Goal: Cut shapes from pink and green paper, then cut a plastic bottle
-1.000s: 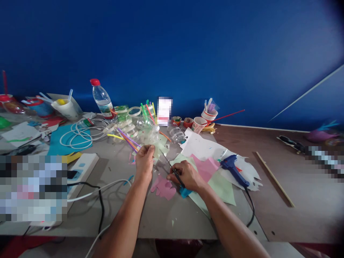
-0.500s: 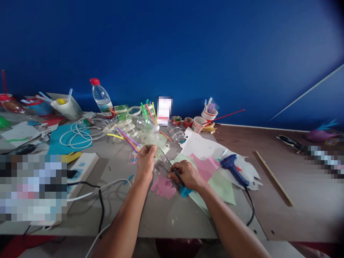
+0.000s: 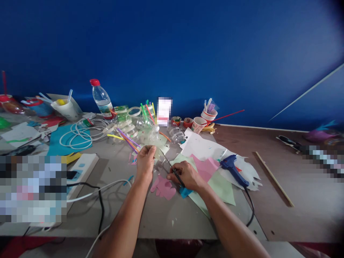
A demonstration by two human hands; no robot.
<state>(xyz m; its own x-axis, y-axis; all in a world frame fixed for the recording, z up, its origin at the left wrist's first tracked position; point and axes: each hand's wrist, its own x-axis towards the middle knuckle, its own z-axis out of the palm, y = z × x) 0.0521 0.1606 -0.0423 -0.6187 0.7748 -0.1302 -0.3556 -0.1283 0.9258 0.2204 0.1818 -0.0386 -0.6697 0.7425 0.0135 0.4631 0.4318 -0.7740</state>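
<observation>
My left hand is closed around a pale green paper cut-out, holding it up over the table. My right hand grips a pair of scissors whose thin blades reach up to the lower edge of that cut-out. Under my hands lie pink paper scraps, a small blue scrap and a light green sheet.
A blue glue gun with a black cord lies right of my hands on white paper. Coloured straws, clear plastic cups, a water bottle, paper cups, coiled white cable, a power strip and a wooden stick crowd the table.
Almost nothing has shifted. My hands stay on the cut-out and the scissors, with only slight movement of the blades and paper.
</observation>
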